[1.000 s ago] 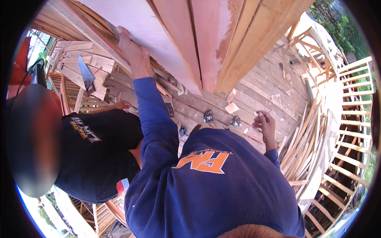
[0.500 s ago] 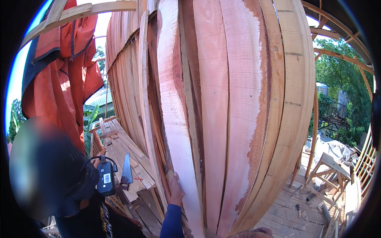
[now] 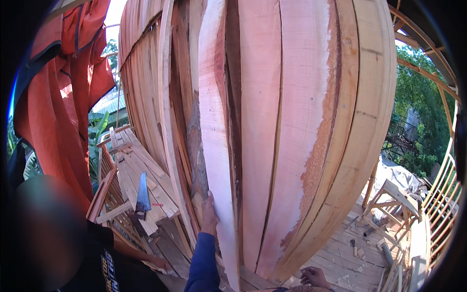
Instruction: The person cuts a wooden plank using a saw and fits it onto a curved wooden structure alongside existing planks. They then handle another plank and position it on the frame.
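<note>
A long, pale pink plank point(image 3: 216, 160) stands nearly upright in front of the curved wall of planks point(image 3: 260, 121). My left hand point(image 3: 209, 217), in a blue sleeve, grips its left edge low down, with fingertips at the edge. Behind that edge shows a strip of rough bark point(image 3: 195, 146). Low at the picture's bottom is my right hand point(image 3: 315, 276), apart from the wall, its fingers loosely bent and nothing visible in them. The plank's lower end runs to the bottom of the picture.
A person in a black shirt point(image 3: 104, 263) stands close at left, one hand point(image 3: 161, 263) low. Beyond are stacked boards point(image 3: 146, 180) with a handsaw point(image 3: 142, 194) and a red tarp point(image 3: 56, 117). At right, a wooden trestle point(image 3: 396, 199) stands on the plank floor point(image 3: 348, 253) among scraps.
The pale plank has shifted away at its left edge, baring the bark strip behind it. My right hand has come further into view. The other person's head is lower and the view has turned.
</note>
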